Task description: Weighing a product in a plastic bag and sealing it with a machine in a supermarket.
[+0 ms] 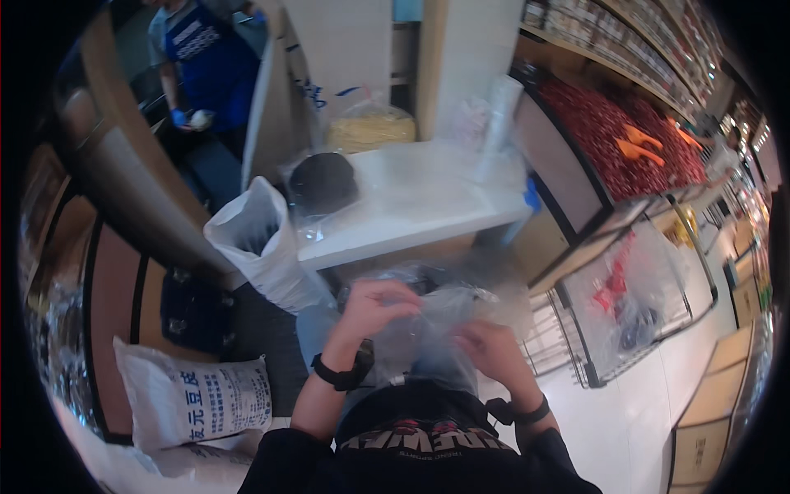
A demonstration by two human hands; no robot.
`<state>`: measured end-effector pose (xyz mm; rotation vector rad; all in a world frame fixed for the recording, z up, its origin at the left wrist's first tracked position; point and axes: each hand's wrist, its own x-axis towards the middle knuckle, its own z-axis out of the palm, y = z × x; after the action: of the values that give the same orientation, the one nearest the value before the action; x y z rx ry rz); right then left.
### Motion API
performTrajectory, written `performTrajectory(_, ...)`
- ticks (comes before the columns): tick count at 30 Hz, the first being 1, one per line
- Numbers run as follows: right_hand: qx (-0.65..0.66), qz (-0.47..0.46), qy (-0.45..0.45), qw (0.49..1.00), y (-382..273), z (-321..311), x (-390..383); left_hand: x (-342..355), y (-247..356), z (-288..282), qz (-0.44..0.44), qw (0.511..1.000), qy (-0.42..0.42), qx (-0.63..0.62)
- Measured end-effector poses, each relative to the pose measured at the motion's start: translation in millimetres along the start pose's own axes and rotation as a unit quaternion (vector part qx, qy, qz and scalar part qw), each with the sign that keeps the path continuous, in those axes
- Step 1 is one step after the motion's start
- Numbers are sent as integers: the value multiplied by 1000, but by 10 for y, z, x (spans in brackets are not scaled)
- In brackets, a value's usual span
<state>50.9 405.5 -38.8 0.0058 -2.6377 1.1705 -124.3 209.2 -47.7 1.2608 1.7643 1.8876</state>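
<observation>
Between my two hands, low in front of my body, hangs a thin see-through plastic bag (440,325). My left hand (378,306) is closed on its upper left side, thumb and fingers pressed together. On the bag's right side my right hand (487,346) pinches the film with bent fingers. What the bag contains, if anything, I cannot make out. Just beyond stands a white table (411,185). A bag of dark, fine-looking goods (322,183) rests on its left end, and a bag of yellow strips (370,132) lies at the back.
Left of the table stands an open white sack (257,222); a full printed sack (197,399) lies on the floor. A roll of plastic bags (504,107) stands at the table's back right. To my right are a wire cart (588,366) and a red-filled bin (609,136). A blue-aproned person (210,66) stands far left.
</observation>
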Motion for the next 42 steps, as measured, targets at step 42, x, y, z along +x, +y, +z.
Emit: performTrajectory(42,-11,12,84,996,337,-24,370,361,-118,-489,-13,995,78,63)
